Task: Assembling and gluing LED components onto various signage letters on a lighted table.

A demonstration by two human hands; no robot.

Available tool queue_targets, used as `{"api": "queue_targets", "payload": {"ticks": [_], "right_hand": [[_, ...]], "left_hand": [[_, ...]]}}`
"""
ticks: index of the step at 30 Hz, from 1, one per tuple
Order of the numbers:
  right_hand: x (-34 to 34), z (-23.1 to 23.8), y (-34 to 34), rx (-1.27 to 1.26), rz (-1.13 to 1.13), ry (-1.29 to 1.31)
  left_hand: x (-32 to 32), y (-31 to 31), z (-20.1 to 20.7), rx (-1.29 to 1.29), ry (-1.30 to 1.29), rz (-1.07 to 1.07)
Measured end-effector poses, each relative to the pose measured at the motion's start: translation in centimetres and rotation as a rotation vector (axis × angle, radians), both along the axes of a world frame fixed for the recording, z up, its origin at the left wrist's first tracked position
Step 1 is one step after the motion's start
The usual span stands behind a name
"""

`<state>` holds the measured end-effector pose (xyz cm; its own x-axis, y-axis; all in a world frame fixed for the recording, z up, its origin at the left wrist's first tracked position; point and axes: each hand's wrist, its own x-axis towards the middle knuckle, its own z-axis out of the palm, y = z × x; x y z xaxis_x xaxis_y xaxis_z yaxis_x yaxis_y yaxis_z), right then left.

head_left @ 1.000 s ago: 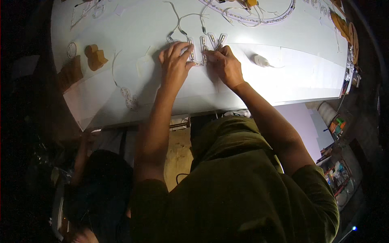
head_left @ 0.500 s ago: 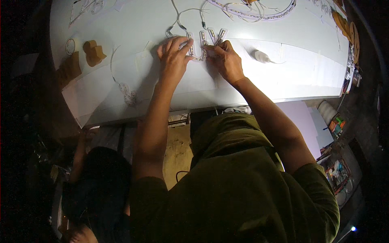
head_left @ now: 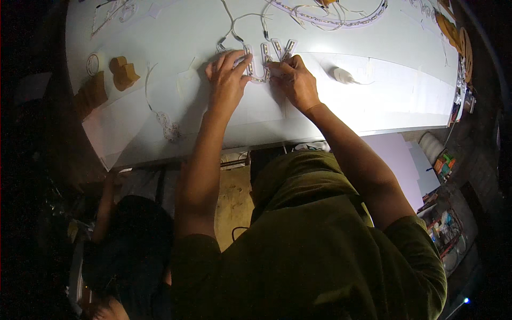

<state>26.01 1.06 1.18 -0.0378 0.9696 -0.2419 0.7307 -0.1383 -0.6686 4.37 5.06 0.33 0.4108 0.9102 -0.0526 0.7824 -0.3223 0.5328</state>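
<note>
A U-shaped clear letter piece [head_left: 258, 80] lined with a small LED strip lies on the white table. Its left side is gripped by my left hand [head_left: 228, 80], thumb and fingertips at its edge. With thumb and forefinger pinched together, my right hand [head_left: 300, 85] is at the upright on the other side; the fingers hide what lies between them. Just beyond that hand sits a Y-shaped LED letter piece [head_left: 289, 48], partly covered. Thin wires [head_left: 233, 24] run from the letters to the far edge. A white bottle with a thin nozzle [head_left: 343, 76] lies to the right.
At left are a tape roll [head_left: 93, 64], brown curled pieces [head_left: 124, 74] and a small wired LED piece [head_left: 168, 127]. A long curved LED piece [head_left: 349, 24] lies at the far side. Another person [head_left: 133, 240] is at lower left, below the table edge.
Both hands stay at the U-shaped letter with nearly the same grip. The view has shifted very slightly; nothing was let go.
</note>
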Motion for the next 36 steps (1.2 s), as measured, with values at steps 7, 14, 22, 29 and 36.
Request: {"api": "queue_targets", "payload": {"ticks": [7,14,22,29,36], "right_hand": [[-0.02,0.35,0.13,-0.039,0.005,0.006],[0.01,0.23,0.10,-0.027,-0.002,0.018],[-0.07,0.29,0.11,-0.044,-0.003,0.010],[-0.05,0.16,0.18,-0.055,-0.011,0.020],[-0.01,0.40,0.23,-0.033,-0.004,0.033]], "left_hand": [[-0.06,-0.07,-0.04,0.014,0.008,-0.005],[-0.10,0.15,0.08,0.029,0.002,-0.020],[-0.08,0.07,0.11,0.013,0.003,-0.009],[0.04,0.01,0.11,-0.015,0.007,0.008],[-0.05,0.01,0.08,0.008,0.005,-0.002]]}}
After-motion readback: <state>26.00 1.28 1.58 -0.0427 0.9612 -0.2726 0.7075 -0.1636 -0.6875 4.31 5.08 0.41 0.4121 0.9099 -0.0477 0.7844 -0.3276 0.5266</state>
